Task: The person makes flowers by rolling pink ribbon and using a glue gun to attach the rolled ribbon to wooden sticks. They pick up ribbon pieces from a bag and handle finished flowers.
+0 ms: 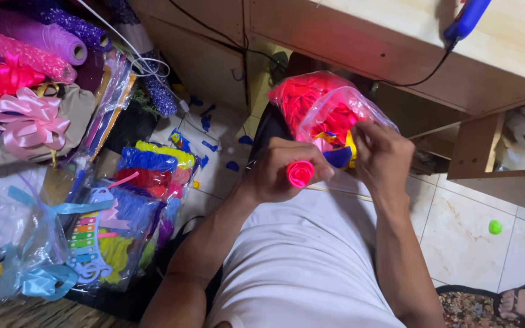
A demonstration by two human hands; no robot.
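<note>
My left hand (284, 170) is closed around a bright pink rolled balloon (299, 172), its round end facing me. My right hand (381, 155) has its fingers inside the mouth of a clear plastic bag (329, 109) that is full of pink and red balloons, with a yellow and a dark blue one (339, 156) near the opening. The bag rests on my lap, above my white shirt (299, 261). Both hands are close together in the middle of the view.
Left of me lie packets of coloured balloons (150, 167), ribbon bows (28, 118), rolls of mesh (37, 36) and a bag of decorations (92, 237). A wooden desk (396, 42) with a blue tool (466, 18) is ahead. A green ball (494, 227) and a sandalled foot (521, 302) are on the tiles.
</note>
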